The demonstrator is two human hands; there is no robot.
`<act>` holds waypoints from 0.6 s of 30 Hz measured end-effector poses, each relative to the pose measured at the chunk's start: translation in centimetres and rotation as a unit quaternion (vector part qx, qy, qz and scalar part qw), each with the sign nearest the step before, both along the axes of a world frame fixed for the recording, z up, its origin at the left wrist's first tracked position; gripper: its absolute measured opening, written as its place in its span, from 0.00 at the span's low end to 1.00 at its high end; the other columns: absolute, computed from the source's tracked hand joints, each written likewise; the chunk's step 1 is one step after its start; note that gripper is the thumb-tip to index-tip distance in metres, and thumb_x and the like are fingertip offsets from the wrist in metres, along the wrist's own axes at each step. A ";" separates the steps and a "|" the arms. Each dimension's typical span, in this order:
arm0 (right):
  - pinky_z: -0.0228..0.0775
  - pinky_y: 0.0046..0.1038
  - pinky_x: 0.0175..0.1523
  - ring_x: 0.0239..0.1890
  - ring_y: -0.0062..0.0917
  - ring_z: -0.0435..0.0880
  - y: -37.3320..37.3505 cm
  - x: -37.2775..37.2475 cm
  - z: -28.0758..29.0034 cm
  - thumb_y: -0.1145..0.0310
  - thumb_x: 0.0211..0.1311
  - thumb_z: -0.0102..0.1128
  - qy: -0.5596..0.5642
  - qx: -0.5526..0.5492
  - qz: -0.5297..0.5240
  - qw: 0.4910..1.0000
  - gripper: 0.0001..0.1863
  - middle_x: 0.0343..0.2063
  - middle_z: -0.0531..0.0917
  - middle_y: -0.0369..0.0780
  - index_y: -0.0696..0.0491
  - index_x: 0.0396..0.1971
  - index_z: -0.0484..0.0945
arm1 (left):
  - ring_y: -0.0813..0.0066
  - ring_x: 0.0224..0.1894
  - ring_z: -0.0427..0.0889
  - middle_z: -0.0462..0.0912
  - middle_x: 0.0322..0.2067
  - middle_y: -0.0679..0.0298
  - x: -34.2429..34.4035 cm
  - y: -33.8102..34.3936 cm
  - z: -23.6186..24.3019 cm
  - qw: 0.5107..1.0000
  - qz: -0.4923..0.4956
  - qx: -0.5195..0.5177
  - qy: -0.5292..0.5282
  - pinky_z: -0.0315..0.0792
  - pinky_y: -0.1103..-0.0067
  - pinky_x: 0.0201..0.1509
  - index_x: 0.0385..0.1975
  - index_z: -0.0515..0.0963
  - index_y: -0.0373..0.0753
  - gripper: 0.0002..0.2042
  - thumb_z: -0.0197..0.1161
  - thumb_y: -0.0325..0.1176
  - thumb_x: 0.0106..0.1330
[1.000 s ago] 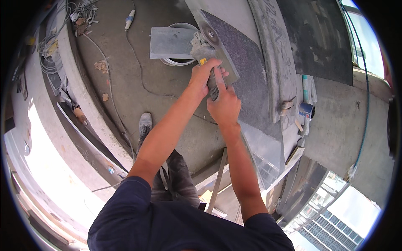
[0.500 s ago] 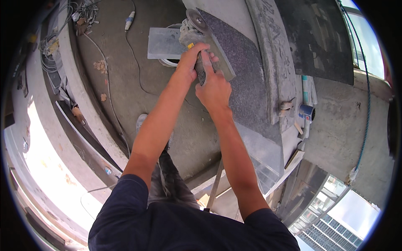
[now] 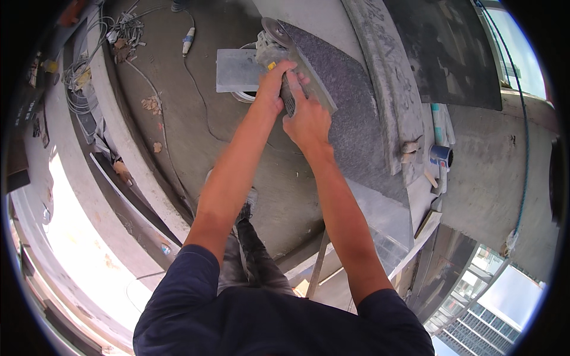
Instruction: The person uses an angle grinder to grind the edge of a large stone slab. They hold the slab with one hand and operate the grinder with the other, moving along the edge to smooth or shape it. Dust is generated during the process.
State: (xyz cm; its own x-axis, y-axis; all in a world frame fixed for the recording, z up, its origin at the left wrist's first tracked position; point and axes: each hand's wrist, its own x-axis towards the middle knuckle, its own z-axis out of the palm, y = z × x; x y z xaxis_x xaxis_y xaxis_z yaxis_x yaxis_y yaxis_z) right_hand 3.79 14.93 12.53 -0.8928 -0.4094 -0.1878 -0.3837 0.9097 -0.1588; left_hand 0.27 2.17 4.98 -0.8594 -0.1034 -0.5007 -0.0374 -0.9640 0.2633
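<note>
Both hands clamp one grinder (image 3: 278, 50), left hand (image 3: 272, 89) nearer its disc, right hand (image 3: 309, 118) behind, along the dark stone slab's (image 3: 350, 113) edge.

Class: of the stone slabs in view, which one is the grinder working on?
The dark speckled slab under both hands; the grinder cuts along its left edge. The small pale slab lies apart, on the floor.

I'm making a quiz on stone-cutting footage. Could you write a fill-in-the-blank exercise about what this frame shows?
1. Both hands grip an angle ____.
2. The tool's disc meets the far end of a dark grey ____ slab.
3. The right hand holds the tool's rear body; the left hand lies ____ the disc than the right.
4. A black cable trails across the concrete ____.

Missing words: grinder; granite; nearer; floor
</note>
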 end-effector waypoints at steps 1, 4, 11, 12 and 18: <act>0.88 0.56 0.51 0.45 0.58 0.93 0.1 0.6 0.3 0.69 0.61 0.79 -0.006 0.004 -0.009 1.000 0.59 0.46 0.88 0.53 0.20 0.89 0.60 | 0.55 0.42 0.93 0.87 0.39 0.56 0.8 0.4 0.3 1.000 0.002 0.002 -0.003 0.91 0.60 0.52 0.51 0.82 0.34 0.18 0.79 0.34 0.67; 0.88 0.55 0.51 0.45 0.57 0.93 1.0 4.5 1.9 0.67 0.61 0.80 -0.013 -0.001 0.009 1.000 0.60 0.46 0.88 0.52 0.18 0.90 0.57 | 0.57 0.42 0.93 0.87 0.40 0.57 5.0 1.1 1.1 0.999 0.001 -0.011 -0.031 0.91 0.61 0.53 0.53 0.83 0.34 0.19 0.78 0.34 0.67; 0.89 0.45 0.50 0.45 0.43 0.95 -0.3 16.7 5.3 0.64 0.68 0.79 -0.301 -0.382 -0.227 0.844 0.46 0.47 0.89 0.48 0.46 0.83 0.65 | 0.49 0.58 0.93 0.87 0.40 0.56 18.2 -3.3 5.4 0.991 -0.103 -0.048 -0.069 0.89 0.61 0.55 0.66 0.77 0.33 0.28 0.75 0.39 0.70; 0.89 0.44 0.50 0.45 0.40 0.95 -0.6 17.6 5.3 0.63 0.69 0.78 -0.412 -0.437 -0.271 0.752 0.44 0.47 0.90 0.47 0.50 0.81 0.65 | 0.48 0.60 0.93 0.87 0.39 0.56 19.6 -4.1 6.3 0.988 -0.131 -0.042 -0.065 0.89 0.61 0.56 0.67 0.76 0.33 0.29 0.74 0.38 0.70; 0.89 0.38 0.52 0.44 0.33 0.94 -3.3 18.5 5.7 0.61 0.72 0.78 -0.647 -0.601 -0.268 0.385 0.30 0.46 0.90 0.45 0.59 0.66 0.77 | 0.47 0.71 0.87 0.87 0.53 0.51 18.8 -7.7 10.7 0.938 -0.289 -0.170 -0.091 0.86 0.59 0.65 0.70 0.73 0.27 0.33 0.73 0.39 0.69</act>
